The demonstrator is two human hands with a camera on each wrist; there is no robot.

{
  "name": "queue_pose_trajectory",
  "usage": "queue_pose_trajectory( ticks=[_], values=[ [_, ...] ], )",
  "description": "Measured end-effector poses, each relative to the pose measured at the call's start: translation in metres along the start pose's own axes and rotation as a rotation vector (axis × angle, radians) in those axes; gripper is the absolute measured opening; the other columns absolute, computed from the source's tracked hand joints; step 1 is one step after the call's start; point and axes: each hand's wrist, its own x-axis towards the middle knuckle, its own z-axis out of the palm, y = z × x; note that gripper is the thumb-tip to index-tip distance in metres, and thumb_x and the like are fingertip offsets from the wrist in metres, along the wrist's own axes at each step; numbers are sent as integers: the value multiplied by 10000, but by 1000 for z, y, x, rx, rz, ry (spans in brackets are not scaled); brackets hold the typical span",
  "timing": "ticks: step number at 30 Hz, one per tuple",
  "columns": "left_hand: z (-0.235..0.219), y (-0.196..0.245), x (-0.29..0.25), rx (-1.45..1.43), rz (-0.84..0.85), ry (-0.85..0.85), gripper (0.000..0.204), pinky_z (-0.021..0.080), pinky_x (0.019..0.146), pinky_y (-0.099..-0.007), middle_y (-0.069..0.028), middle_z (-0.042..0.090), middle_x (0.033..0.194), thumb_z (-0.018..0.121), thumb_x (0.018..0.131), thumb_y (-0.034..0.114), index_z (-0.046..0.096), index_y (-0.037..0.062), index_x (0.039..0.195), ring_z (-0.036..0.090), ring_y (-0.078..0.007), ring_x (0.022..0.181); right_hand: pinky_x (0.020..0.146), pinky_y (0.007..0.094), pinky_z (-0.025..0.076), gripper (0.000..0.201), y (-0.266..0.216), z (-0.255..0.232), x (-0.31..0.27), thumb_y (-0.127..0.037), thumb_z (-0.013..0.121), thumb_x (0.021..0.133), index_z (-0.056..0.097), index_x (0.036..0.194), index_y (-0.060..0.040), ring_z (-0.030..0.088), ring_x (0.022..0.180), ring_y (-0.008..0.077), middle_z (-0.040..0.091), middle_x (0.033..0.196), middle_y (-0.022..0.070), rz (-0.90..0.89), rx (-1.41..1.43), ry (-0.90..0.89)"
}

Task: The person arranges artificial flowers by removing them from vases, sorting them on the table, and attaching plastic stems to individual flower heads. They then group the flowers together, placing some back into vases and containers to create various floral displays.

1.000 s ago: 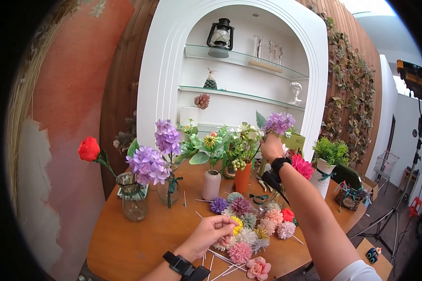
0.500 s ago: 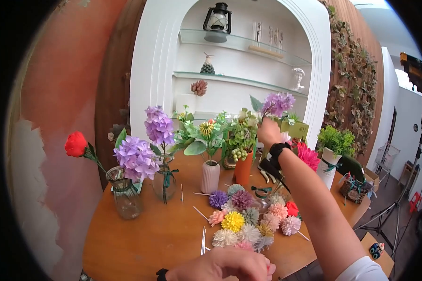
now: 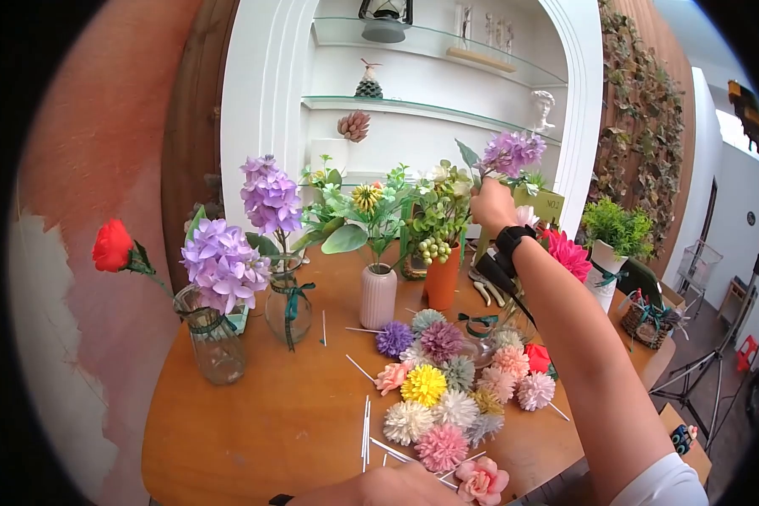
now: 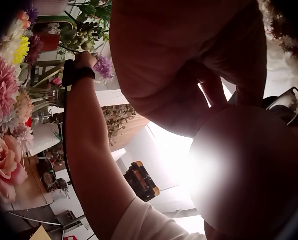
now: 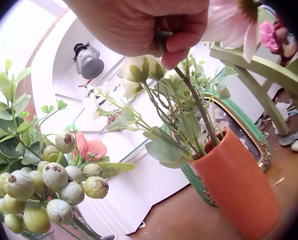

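Observation:
My right hand (image 3: 493, 207) pinches the brown stem (image 5: 198, 97) of a purple flower (image 3: 514, 154) at the back of the table. Below the fingers, that stem runs down to the mouth of an orange vase (image 5: 239, 185), among white flowers and green leaves. A cluster of green berries (image 5: 56, 185) hangs beside the vase in the right wrist view. Low in the head view, only the back of my left hand (image 3: 379, 487) shows, over the near table edge. Its fingers are loosely bent in the left wrist view, with no held thing visible.
Several pompom flowers (image 3: 424, 385) and white sticks (image 3: 366, 432) lie on the wooden table (image 3: 253, 430). Glass vases with a red rose (image 3: 113, 245) and purple hydrangeas (image 3: 226, 266) stand left. A pink ribbed vase (image 3: 378, 297) stands mid-table; a white vase (image 3: 604, 274) stands right.
My left hand has drawn back from over the pompom flowers to the bottom edge of the view. My right hand keeps hold of the purple flower's stem. The head view has tilted down.

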Motion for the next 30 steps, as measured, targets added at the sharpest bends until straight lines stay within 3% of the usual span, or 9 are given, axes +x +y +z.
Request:
queue_pose_trajectory(
  ticks=[7, 10, 14, 20, 22, 24, 25, 27, 30],
  values=[
    [1, -5, 5, -11, 70, -22, 204, 545, 641, -292, -188, 685, 873, 789, 712, -50, 709, -69, 899, 686, -248, 758, 868, 466, 499, 279, -2, -6, -3, -207, 597, 854, 665, 1040, -10, 626, 1016, 399, 652, 1057, 250, 14, -7, -13],
    [5, 3, 3, 5, -12, 45, 194, 543, 635, -295, -185, 683, 871, 777, 718, -70, 707, -71, 900, 684, -246, 754, 873, 462, 499, 285, -3, -6, -3, -207, 598, 855, 664, 1045, -6, 625, 1021, 400, 650, 1061, 255, 12, -5, -3],
    [-1, -2, -1, 12, 25, 3, 190, 542, 631, -302, -185, 682, 869, 775, 723, -69, 706, -72, 900, 684, -246, 759, 875, 461, 499, 284, -2, -4, 0, -203, 599, 855, 664, 1039, 3, 625, 1022, 402, 649, 1058, 261, 23, 13, -13],
    [1, -2, 4, 30, 76, -26, 196, 520, 613, -300, -189, 671, 900, 771, 766, 11, 705, -89, 921, 658, -233, 753, 850, 450, 509, 266, -2, -4, 1, -181, 600, 845, 671, 1013, 12, 645, 981, 392, 662, 1007, 260, -7, 11, -5],
    [5, 5, 4, 66, -47, -9, 203, 507, 607, -299, -188, 660, 911, 749, 795, 30, 700, -104, 940, 637, -228, 736, 841, 446, 512, 259, 0, -4, 1, -172, 599, 842, 674, 1005, 13, 652, 966, 387, 668, 988, 257, -14, 15, -21],
    [1, -1, 0, 60, -23, -22, 203, 504, 605, -298, -186, 658, 908, 744, 800, 28, 699, -106, 946, 631, -227, 725, 707, 407, 536, 243, 1, -3, 1, -184, 582, 891, 626, 974, 40, 697, 693, 293, 683, 754, 190, -73, -36, 27],
    [0, -3, -2, 55, 0, -36, 203, 502, 602, -297, -184, 655, 906, 738, 805, 26, 698, -109, 951, 626, -227, 714, 707, 407, 536, 243, 0, -3, 1, -184, 582, 891, 626, 974, 40, 697, 693, 293, 683, 754, 190, -73, -36, 27],
    [1, -4, -2, 45, -4, -22, 206, 499, 599, -297, -178, 656, 895, 746, 801, 42, 703, -100, 944, 624, -222, 709, 823, 433, 519, 242, -7, -9, -4, -159, 591, 839, 683, 987, 10, 669, 927, 367, 684, 925, 236, 9, -13, -1],
    [0, -5, -2, 53, 5, -20, 222, 496, 593, -296, -168, 656, 875, 763, 792, 81, 710, -86, 928, 621, -212, 698, 816, 424, 523, 243, -9, -11, -6, -163, 593, 840, 682, 982, 13, 680, 895, 352, 687, 906, 233, 10, 10, -20]
  ],
)
